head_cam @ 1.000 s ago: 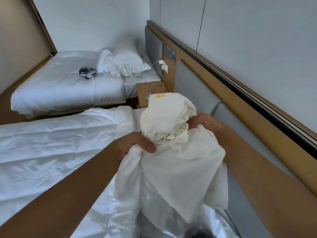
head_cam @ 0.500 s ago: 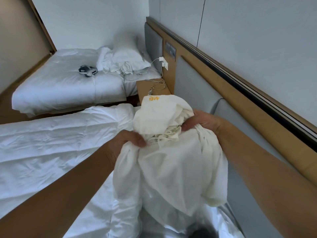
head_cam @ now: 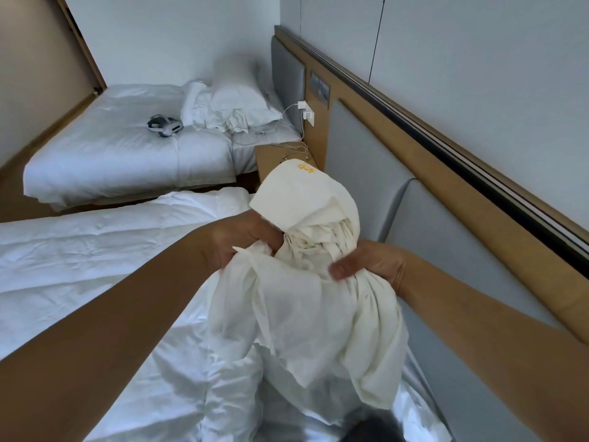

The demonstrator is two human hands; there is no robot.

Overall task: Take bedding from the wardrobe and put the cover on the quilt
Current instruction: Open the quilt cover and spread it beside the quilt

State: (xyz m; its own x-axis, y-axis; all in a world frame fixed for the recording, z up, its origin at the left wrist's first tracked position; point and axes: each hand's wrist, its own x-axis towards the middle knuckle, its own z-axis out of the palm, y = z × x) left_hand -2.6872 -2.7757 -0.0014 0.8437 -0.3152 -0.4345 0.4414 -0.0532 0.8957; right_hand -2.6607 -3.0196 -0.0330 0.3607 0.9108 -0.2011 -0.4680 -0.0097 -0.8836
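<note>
Quilt (head_cam: 95,282), white, rumpled, spread wide below the arms. Bed (head_cam: 111,167) beyond it, carrying a pillow (head_cam: 239,103) at its head and a headset (head_cam: 164,126) mid-mattress. Cover (head_cam: 302,314), cream, bunched, held up over the quilt's headboard end; gathered folds show in its mouth, contents not discernible. Left hand (head_cam: 242,244), fingers curled into the cover's left side. Right hand (head_cam: 366,263), thumb and fingers pinching its right side. Charger (head_cam: 307,114), plugged into the headboard panel.

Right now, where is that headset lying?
The headset lies in the upper left of the head view, on the far bed, just left of the rumpled pillow.
</note>
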